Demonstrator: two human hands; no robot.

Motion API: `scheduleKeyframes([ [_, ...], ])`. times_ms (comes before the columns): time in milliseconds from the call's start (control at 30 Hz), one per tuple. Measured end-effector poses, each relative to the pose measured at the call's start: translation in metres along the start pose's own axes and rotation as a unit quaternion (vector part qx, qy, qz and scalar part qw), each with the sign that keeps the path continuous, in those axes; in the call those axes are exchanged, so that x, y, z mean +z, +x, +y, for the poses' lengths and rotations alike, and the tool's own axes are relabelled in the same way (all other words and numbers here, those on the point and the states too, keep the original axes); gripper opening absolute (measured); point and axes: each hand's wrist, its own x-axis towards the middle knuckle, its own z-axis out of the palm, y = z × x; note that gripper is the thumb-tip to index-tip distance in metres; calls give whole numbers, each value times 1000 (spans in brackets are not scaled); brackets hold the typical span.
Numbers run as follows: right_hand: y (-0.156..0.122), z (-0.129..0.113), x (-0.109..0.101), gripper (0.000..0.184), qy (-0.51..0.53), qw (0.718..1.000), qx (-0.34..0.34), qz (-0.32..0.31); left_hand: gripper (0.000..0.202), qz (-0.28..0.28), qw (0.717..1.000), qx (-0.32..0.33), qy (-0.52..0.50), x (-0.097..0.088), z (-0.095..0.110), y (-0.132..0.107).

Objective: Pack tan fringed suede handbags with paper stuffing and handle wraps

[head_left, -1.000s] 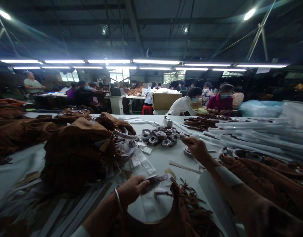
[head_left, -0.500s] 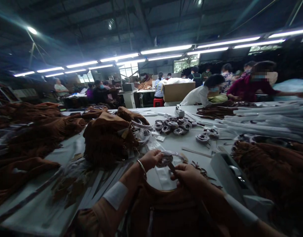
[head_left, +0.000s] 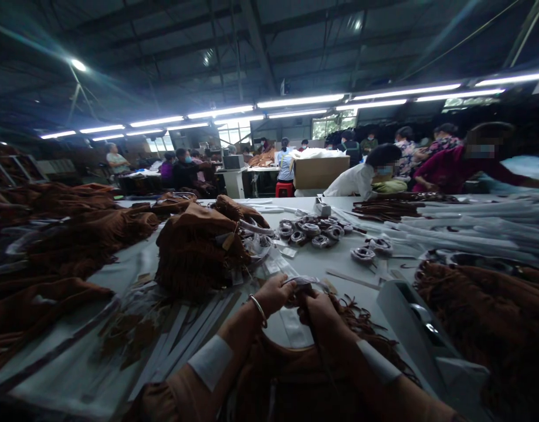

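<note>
My left hand [head_left: 274, 294], with a bangle at the wrist, is closed on a bag handle [head_left: 302, 282] wrapped in clear plastic. My right hand [head_left: 321, 316] is closed beside it, pinching a thin dark brown strap [head_left: 317, 341] that hangs down from its fingers. Both hands meet at the wrapped handle, and the fingers partly hide it. Below them, against my body, lies a brown fringed bag [head_left: 291, 366] with a pale curved edge at its opening. Its fringe [head_left: 361, 313] spreads out to the right of my right hand.
A stack of brown fringed bags [head_left: 199, 246] stands ahead on the left. Wrapped coiled straps [head_left: 313, 230] lie farther back. At right are a grey tape dispenser [head_left: 414, 319] and more brown bags [head_left: 480, 310]. Co-workers [head_left: 357, 176] work across the table.
My right hand has moved left and up against my left hand at the wrapped handle. The strap now hangs below my right hand. The view has shifted slightly.
</note>
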Motion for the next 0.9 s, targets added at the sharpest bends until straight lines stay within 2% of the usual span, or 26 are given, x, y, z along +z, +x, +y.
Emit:
scheduleKeyframes([
  [100,-5,4,-8,32,16,997,-19,-70,36,26,999,-34,16,-3,4,0],
  [200,-13,13,-24,41,-10,993,15,-118,32,44,998,-44,20,-6,8,-1],
  [300,-14,24,-34,43,-55,994,50,-82,34,42,997,-51,32,-7,7,-3],
  [433,-6,31,-27,43,-38,999,5,-30,40,3,998,-40,39,-5,1,-2],
  [600,-1,27,-18,41,-49,998,-32,-32,40,9,998,-46,49,-8,-2,1],
  [700,-11,12,-26,48,-31,994,-81,-68,36,20,998,-52,41,-11,-1,1],
  [833,-25,-18,-39,46,31,977,-93,-189,38,10,999,-39,7,-13,1,-1],
  [900,-24,-31,-42,53,11,966,-91,-242,39,1,999,-34,-8,-13,1,-2],
])
